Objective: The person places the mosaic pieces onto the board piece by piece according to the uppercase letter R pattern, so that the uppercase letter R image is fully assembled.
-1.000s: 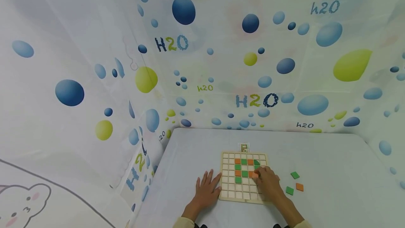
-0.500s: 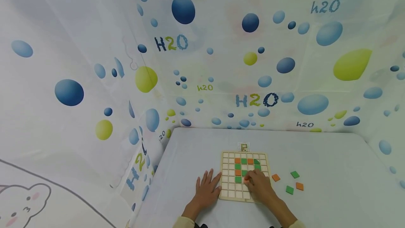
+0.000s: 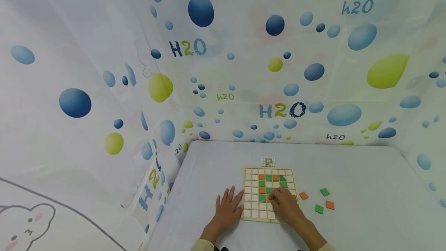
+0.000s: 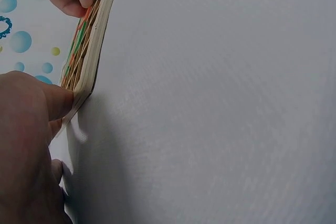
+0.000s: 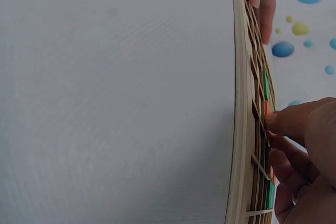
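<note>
My right hand [image 3: 287, 206] is over the wooden grid board [image 3: 255, 213]. Its thumb and fingertips pinch a small orange square tile [image 3: 268, 198], low at the cell right of a green tile [image 3: 262, 197]. In the right wrist view, the curled fingers [image 5: 294, 121] meet orange at the board's surface. My left hand [image 3: 228, 208] lies with fingers spread beside the board's left edge; its thumb [image 4: 60, 99] touches the rim. Orange and green squares form a pattern on the board, with a rounded green piece [image 3: 282, 178] at its upper right. My right hand covers part of the pattern.
Right of the board lie two loose orange tiles [image 3: 304, 195] and two green ones [image 3: 325, 192]. A small pattern card [image 3: 268, 162] sits behind the board. The white-covered table [image 3: 366, 181] backs onto a curtain [image 3: 240, 69] printed with blue and green drops.
My right hand has moved left and nearer me across the board, bringing the orange tile down into a cell. A loose orange tile beside the board has come into sight. The left hand stays put.
</note>
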`<state>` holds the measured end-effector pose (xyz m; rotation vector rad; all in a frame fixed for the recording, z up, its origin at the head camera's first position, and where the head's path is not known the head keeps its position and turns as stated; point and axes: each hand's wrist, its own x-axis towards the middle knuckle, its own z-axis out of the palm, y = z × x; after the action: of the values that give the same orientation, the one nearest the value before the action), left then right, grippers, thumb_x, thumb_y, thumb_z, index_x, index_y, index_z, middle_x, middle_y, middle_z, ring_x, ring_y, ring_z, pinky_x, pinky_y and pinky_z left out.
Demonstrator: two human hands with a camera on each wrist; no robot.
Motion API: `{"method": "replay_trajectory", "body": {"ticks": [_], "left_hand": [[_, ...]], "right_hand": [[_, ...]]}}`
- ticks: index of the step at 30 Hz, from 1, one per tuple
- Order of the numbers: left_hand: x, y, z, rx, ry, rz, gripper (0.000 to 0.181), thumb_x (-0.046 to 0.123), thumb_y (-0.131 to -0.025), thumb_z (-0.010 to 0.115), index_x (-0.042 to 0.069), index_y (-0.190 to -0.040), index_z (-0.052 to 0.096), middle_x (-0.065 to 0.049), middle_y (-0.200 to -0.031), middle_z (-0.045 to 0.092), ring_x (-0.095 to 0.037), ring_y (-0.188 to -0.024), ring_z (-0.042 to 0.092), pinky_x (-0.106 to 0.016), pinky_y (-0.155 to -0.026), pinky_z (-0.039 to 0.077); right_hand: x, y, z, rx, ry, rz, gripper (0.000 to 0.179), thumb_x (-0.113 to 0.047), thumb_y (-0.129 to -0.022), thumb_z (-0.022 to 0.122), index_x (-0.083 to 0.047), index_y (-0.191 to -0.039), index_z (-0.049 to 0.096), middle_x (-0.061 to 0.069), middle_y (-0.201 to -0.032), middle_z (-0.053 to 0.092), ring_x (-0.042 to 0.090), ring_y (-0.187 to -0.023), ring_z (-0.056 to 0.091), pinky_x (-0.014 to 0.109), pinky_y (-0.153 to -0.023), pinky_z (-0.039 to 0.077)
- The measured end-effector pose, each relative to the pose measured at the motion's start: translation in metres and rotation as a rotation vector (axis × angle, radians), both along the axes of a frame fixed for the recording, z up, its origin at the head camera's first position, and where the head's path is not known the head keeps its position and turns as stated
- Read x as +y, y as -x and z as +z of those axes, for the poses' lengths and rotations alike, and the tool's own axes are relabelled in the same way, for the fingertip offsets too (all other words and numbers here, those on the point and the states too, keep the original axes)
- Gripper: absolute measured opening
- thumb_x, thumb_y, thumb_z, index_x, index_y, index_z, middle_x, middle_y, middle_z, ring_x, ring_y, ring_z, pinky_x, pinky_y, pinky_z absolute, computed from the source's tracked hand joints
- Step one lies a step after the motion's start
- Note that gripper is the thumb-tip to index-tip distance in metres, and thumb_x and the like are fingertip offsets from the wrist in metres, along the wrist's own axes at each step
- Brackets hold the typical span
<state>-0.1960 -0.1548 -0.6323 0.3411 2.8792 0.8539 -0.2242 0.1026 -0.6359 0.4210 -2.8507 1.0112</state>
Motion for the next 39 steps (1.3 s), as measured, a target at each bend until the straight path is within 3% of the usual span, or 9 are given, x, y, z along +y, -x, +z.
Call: {"method": "replay_trajectory", "body": {"ticks": [10, 21, 24, 27, 31, 35, 39], "left_hand": [[0.000, -0.001, 0.001, -0.003, 0.015, 0.003, 0.055, 0.034, -0.108, 0.049, 0.019, -0.161, 0.046, -0.020, -0.172, 0.028, -0.047, -0.160, 0.020, -0.076, -0.121, 0.009], [-0.001, -0.002, -0.003, 0.033, -0.039, -0.010, 0.053, 0.032, -0.109, 0.049, 0.015, -0.159, 0.048, -0.026, -0.169, 0.031, -0.053, -0.156, 0.021, -0.080, -0.117, 0.008], [-0.001, -0.001, -0.003, 0.015, -0.007, -0.003, 0.054, 0.035, -0.109, 0.047, 0.019, -0.160, 0.046, -0.022, -0.171, 0.029, -0.050, -0.158, 0.020, -0.078, -0.120, 0.008], [-0.001, 0.000, -0.003, 0.002, 0.010, 0.001, 0.055, 0.036, -0.109, 0.047, 0.020, -0.161, 0.045, -0.020, -0.172, 0.029, -0.048, -0.159, 0.020, -0.076, -0.121, 0.008], [-0.001, 0.000, -0.004, 0.016, -0.020, -0.001, 0.054, 0.034, -0.109, 0.049, 0.017, -0.160, 0.046, -0.024, -0.170, 0.030, -0.051, -0.158, 0.020, -0.079, -0.119, 0.007], [-0.001, -0.001, -0.005, 0.028, -0.038, -0.004, 0.054, 0.035, -0.109, 0.048, 0.018, -0.160, 0.046, -0.025, -0.170, 0.030, -0.053, -0.157, 0.020, -0.080, -0.118, 0.006], [0.000, 0.001, -0.004, 0.005, -0.001, 0.001, 0.054, 0.035, -0.109, 0.048, 0.020, -0.161, 0.045, -0.021, -0.172, 0.029, -0.049, -0.159, 0.019, -0.078, -0.120, 0.007]], "right_hand": [[0.000, -0.002, 0.003, 0.000, 0.007, 0.001, 0.015, -0.006, -0.093, 0.079, -0.020, -0.091, 0.074, -0.001, -0.110, 0.070, 0.025, -0.104, 0.065, 0.040, -0.075, 0.046], [0.001, -0.005, -0.003, 0.079, 0.021, 0.010, 0.014, -0.006, -0.090, 0.082, -0.016, -0.099, 0.079, 0.005, -0.116, 0.072, 0.034, -0.114, 0.066, 0.052, -0.093, 0.058], [0.005, -0.006, -0.004, 0.103, 0.016, 0.007, 0.013, -0.008, -0.090, 0.083, -0.018, -0.098, 0.079, 0.004, -0.114, 0.072, 0.030, -0.110, 0.067, 0.052, -0.091, 0.057], [0.012, -0.007, -0.003, 0.110, 0.018, -0.004, 0.013, -0.008, -0.090, 0.083, -0.019, -0.098, 0.079, -0.001, -0.107, 0.069, 0.022, -0.101, 0.064, 0.043, -0.083, 0.056], [0.025, -0.006, 0.000, 0.114, 0.014, -0.028, 0.013, -0.007, -0.092, 0.080, -0.016, -0.100, 0.077, -0.002, -0.101, 0.065, 0.017, -0.091, 0.060, 0.036, -0.074, 0.054], [0.041, -0.002, 0.002, 0.093, -0.027, -0.091, 0.016, -0.009, -0.092, 0.078, -0.012, -0.108, 0.076, 0.007, -0.108, 0.067, 0.028, -0.096, 0.065, 0.051, -0.079, 0.055], [0.060, 0.002, 0.004, 0.062, -0.036, -0.183, 0.030, -0.010, -0.092, 0.078, -0.004, -0.121, 0.071, 0.020, -0.117, 0.065, 0.041, -0.105, 0.064, 0.063, -0.084, 0.052]]}}
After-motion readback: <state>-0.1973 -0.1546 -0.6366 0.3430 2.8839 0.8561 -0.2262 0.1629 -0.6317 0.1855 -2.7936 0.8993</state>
